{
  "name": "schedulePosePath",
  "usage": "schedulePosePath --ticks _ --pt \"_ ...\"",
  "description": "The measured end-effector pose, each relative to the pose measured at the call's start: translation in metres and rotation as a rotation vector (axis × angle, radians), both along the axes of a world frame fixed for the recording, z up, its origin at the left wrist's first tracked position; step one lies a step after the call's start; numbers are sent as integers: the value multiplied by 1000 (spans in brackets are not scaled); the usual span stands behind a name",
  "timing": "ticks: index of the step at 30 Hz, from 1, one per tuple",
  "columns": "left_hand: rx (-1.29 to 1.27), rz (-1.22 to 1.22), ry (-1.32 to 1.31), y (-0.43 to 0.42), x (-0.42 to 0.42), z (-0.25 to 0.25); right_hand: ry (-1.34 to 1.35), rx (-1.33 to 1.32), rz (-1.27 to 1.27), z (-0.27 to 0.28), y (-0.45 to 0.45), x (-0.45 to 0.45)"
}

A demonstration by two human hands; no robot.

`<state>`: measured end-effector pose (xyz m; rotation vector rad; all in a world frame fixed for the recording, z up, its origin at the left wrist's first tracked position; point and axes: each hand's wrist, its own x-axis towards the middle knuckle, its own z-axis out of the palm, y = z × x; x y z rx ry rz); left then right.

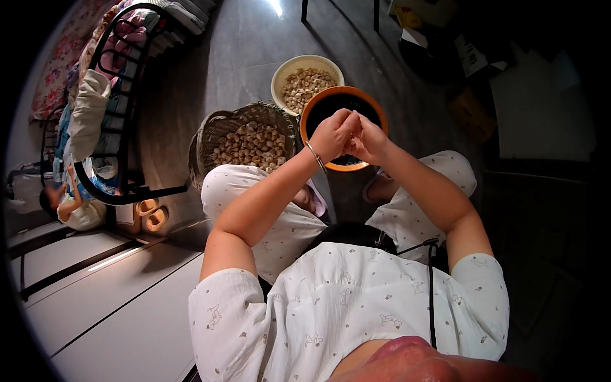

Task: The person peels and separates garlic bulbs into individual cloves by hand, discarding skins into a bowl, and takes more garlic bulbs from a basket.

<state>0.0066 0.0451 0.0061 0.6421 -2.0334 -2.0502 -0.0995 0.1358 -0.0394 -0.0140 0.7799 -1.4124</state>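
Above the orange-rimmed bowl point(380, 109), my left hand point(334, 135) and my right hand point(370, 140) meet, fingers bent and pressed together. Whatever lies between the fingertips is hidden by the hands. The bowl has a dark inside, with its contents too dark to name. A metal bangle point(316, 156) circles my left wrist. Touching the bowl at the upper left, a cream bowl point(275, 89) holds many small pale pieces that look like garlic cloves. A woven basket point(202, 140) to the left contains larger tan, rounded pieces, perhaps garlic.
My knees in white patterned trousers point(445, 169) flank the bowl. A black metal bed frame point(130, 76) with cloth over it stands left, near tan slippers point(156, 218). Another person point(83, 210) sits at far left. Boxes point(471, 57) lie at upper right.
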Motion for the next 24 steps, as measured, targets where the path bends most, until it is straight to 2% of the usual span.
schedulePosePath --ticks 1,3,5,10,15,18,21,24 --pt "-2 2 -5 -2 0 -2 -18 -89 31 -7 -1 -3" --pt "309 -41 125 -6 2 -1 -40 -178 62 -10 -2 -5" --pt "362 -39 137 -8 4 5 -84 -296 125 0 -4 -7" --pt "537 53 240 -24 4 3 -31 -133 8 -3 -15 -7" --pt "579 78 129 -19 2 7 -71 -136 40 -9 -16 -9" --pt "388 -11 123 -18 2 5 -32 -204 78 -4 -13 -8" --pt "430 57 136 -20 3 10 21 -112 48 -2 -13 -5" --pt "526 101 256 -32 0 1 -107 35 -16 -11 -13 1"
